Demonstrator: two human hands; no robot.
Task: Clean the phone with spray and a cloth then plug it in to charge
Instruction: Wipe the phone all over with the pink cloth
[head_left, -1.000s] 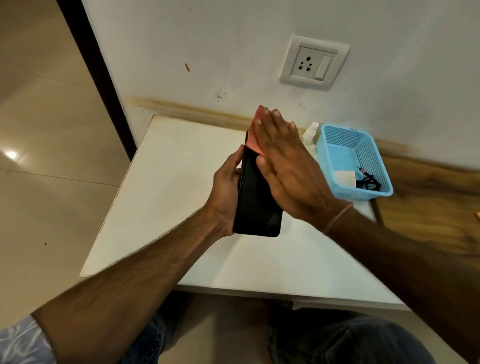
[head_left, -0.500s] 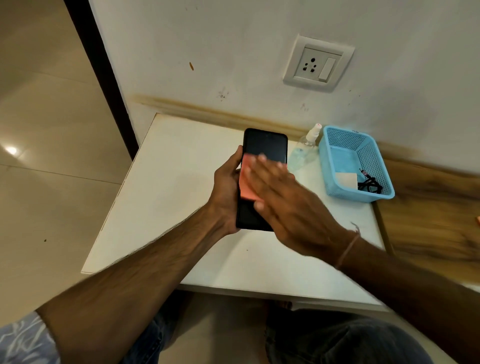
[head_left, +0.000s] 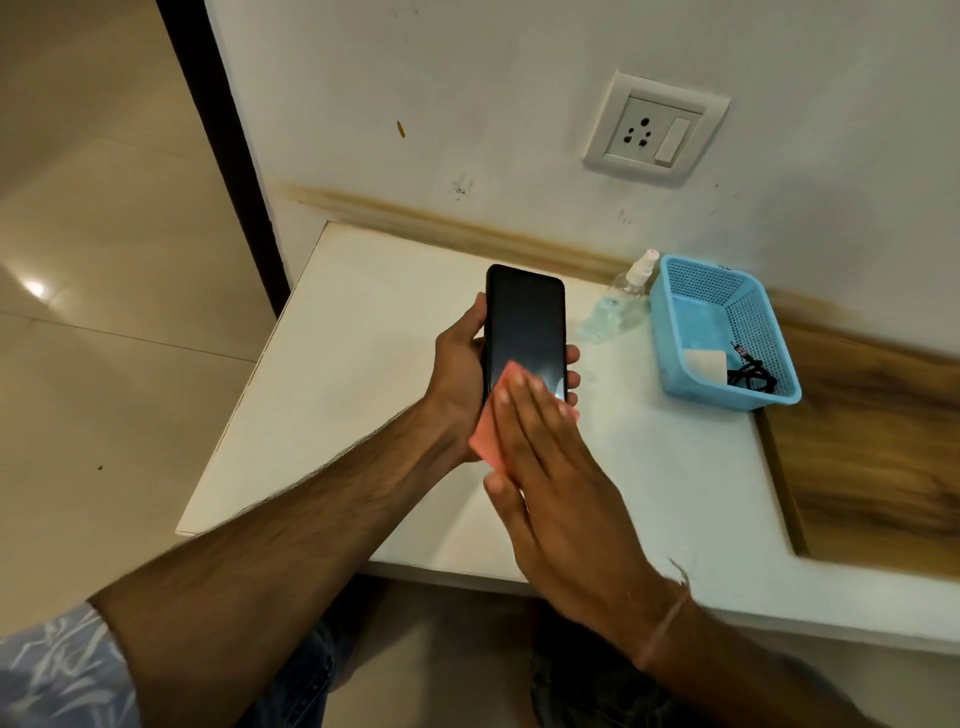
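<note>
A black phone (head_left: 524, 322) is held above the white table (head_left: 332, 374), screen up, gripped around its sides by my left hand (head_left: 460, 374). My right hand (head_left: 556, 488) lies flat over the phone's near end, fingers together, pressing a pink cloth (head_left: 485, 434) onto the screen; the lower part of the phone is hidden under it. A clear spray bottle (head_left: 618, 301) with a white nozzle lies on the table against the blue basket (head_left: 691, 280). A black cable (head_left: 750, 376) and a white charger block (head_left: 704, 364) lie inside the basket.
A white wall socket (head_left: 654, 130) with a switch is on the wall above the basket. A wooden panel (head_left: 872, 441) adjoins the table on the right. Tiled floor lies to the left, beyond the table's edge.
My right hand slid the pink cloth from the phone's far end down its screen to the near end. The phone turned from tilted on edge to screen up.
</note>
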